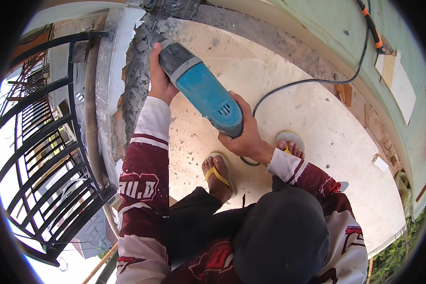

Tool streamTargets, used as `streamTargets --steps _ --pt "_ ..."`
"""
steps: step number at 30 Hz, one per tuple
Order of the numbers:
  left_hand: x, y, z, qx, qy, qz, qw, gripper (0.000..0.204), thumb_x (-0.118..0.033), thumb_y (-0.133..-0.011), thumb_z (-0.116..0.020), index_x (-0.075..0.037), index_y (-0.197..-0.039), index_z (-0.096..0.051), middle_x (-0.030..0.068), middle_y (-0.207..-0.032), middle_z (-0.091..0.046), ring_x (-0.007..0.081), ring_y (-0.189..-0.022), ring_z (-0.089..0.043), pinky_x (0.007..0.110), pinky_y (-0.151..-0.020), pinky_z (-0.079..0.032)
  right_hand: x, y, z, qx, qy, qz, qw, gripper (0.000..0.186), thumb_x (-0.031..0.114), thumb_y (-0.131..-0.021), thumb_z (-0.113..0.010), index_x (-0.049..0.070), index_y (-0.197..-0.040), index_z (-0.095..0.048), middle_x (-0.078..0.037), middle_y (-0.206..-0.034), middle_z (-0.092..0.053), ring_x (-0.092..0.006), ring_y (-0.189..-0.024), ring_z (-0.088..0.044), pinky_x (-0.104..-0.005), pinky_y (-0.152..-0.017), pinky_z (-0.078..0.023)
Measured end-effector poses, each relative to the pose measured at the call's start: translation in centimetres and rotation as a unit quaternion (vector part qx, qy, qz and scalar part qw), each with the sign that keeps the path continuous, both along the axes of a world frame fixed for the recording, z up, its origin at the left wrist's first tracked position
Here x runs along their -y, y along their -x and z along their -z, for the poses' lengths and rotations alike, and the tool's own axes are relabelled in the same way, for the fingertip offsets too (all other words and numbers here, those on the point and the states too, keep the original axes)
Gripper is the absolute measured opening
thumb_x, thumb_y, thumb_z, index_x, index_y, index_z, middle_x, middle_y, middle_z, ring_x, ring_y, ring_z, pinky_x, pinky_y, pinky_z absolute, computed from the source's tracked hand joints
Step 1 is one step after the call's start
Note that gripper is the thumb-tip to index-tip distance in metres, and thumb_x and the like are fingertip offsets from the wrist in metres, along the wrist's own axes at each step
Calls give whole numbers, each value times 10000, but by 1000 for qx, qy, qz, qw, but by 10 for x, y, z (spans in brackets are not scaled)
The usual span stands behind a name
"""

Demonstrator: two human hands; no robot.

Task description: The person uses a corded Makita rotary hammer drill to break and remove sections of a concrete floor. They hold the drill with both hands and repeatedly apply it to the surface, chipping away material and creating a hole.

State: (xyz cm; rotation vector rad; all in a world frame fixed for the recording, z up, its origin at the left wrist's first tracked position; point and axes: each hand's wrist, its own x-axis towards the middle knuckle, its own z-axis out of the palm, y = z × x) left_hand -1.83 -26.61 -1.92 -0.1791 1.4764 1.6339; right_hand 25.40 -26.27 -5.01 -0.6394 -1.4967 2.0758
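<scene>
A teal and black hammer drill (207,92) slants across the upper middle, its dusty black nose pointing to the upper left at broken concrete (138,71). My left hand (162,80) is closed around the side of the black front part, thumb up near the nose. At the rear end, my right hand (247,132) grips the tool, fingers wrapped over its back. The tip of the bit cannot be made out against the grey rubble. From behind the right hand a black cable (312,81) loops off to the upper right.
Black metal railing (71,104) runs along the left, beside a chipped wall edge (113,71). Underfoot lies a pale board (279,71) with scattered crumbs; my feet stand on it in sandals. An orange and black handled tool (375,31) and a white offcut (397,87) lie upper right.
</scene>
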Motion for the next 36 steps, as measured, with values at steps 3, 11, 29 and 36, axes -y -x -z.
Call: streamTargets --steps 3,11,29,36 --pt "0 8 6 18 -26 8 999 617 -603 -897 -679 -74 -1212 -632 132 -1088 -705 294 -990 -694 468 -904 -577 -11 1 -7 27 -44 -20 998 952 90 -760 -707 92 -1586 -234 -230 -1242 -656 -373 -1094 -693 -387 -965 -530" --pt "-7 36 13 -6 -28 17 999 848 -777 -820 -629 -46 -1246 -577 214 -1142 -662 343 -1021 -681 469 -858 -597 -28 32 -43 81 -84 -45 992 963 79 -738 -712 71 -1583 -249 -253 -1278 -638 -412 -1101 -680 -411 -973 -530" --pt "-29 -23 -2 93 -115 -3 989 605 -570 -923 -698 -60 -1241 -621 123 -1216 -682 283 -1121 -664 452 -984 -544 -63 -14 -80 140 31 27 989 616 -38 -823 -638 17 -1396 -419 -149 -1136 -671 -229 -980 -690 -340 -828 -572" --pt "-29 -45 4 10 4 -34 999 460 -391 -951 -730 -63 -1250 -610 122 -1206 -680 258 -1121 -653 407 -1004 -524 -34 -35 -14 57 251 63 964 477 -41 -837 -667 4 -1261 -453 -134 -1050 -664 -186 -899 -692 -341 -702 -588"
